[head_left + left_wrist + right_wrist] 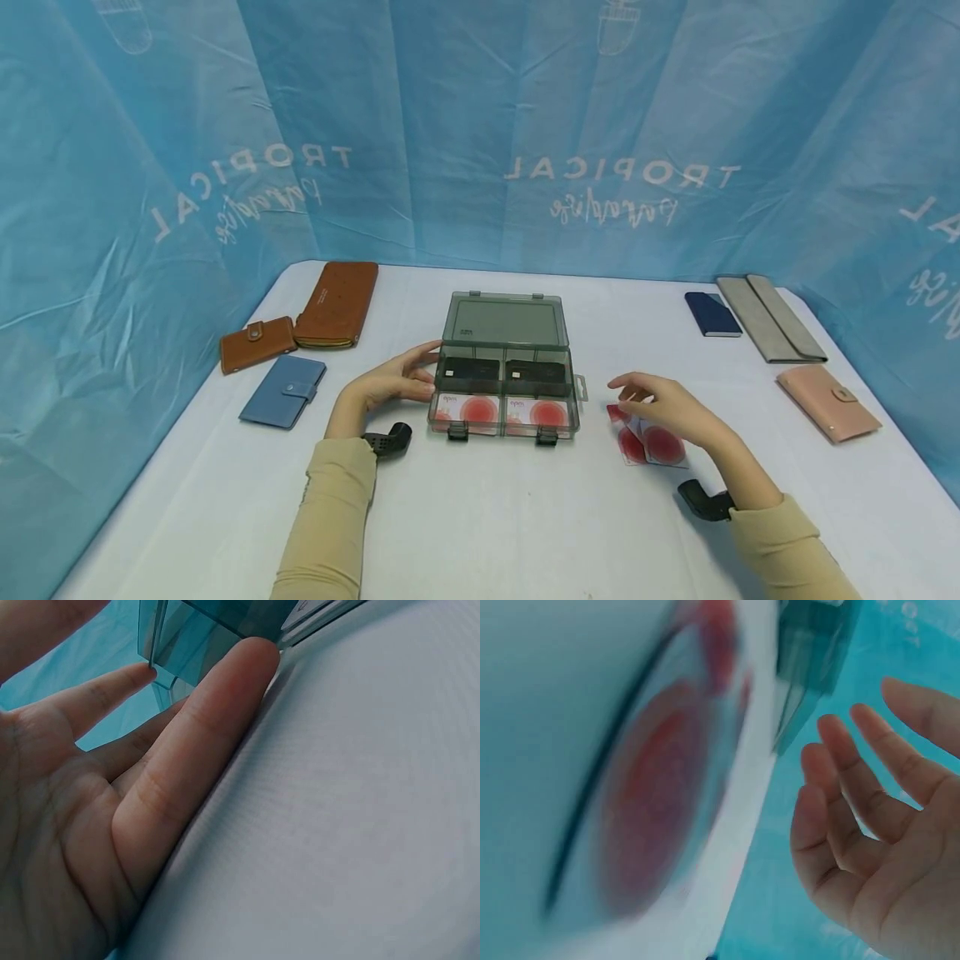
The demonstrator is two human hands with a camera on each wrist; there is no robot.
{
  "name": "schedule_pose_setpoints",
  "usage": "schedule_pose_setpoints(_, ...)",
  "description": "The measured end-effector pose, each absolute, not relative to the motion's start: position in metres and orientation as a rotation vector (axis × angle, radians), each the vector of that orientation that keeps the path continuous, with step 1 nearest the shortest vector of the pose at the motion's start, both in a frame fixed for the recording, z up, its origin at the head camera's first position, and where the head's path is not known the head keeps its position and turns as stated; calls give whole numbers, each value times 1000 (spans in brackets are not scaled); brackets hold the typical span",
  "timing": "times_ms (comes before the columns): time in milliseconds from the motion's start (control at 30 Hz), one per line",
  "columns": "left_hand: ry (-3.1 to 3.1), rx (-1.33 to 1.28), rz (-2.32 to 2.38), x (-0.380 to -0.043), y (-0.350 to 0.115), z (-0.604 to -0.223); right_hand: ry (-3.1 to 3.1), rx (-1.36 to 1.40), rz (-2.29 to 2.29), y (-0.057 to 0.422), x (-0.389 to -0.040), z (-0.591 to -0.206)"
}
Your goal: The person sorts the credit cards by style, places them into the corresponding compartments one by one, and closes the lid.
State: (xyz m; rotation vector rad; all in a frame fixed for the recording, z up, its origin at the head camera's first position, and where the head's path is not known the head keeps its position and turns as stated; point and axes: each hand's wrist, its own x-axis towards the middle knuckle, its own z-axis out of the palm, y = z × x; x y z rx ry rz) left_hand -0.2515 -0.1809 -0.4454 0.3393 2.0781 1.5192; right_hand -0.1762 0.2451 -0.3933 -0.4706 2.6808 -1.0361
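A translucent grey-green plastic case (pixel 506 321) lies with its lid open toward the back. Its two rear compartments hold black cards (pixel 536 372) with a small chip; the two front ones hold white cards (pixel 549 412) with a red circle. My left hand (pixel 390 379) rests at the case's left side, fingers extended; in the left wrist view, fingertips (pixel 259 656) are right at its wall. To the right of the case, my right hand (pixel 667 407) is over several loose red-and-white cards (pixel 663 446), fingers loosely bent, holding nothing. The cards appear blurred in the right wrist view.
On the left lie a brown zip wallet (pixel 341 304), a small brown snap wallet (pixel 251 346) and a blue wallet (pixel 277 392). At right are a navy booklet (pixel 711 315), a grey folding wallet (pixel 768 321) and a pink wallet (pixel 825 402). A blue curtain (pixel 465 108) surrounds the white table (pixel 480 517).
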Motion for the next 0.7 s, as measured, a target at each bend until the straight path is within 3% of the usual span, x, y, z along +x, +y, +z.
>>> schedule_pose_setpoints(333, 2071, 343, 1524, -252, -179, -444, 2674, -208, -821, 287, -168, -402)
schedule_pose_setpoints(700, 2072, 339, 1529, -251, -179, -443, 2674, -189, -698, 296, -169, -409)
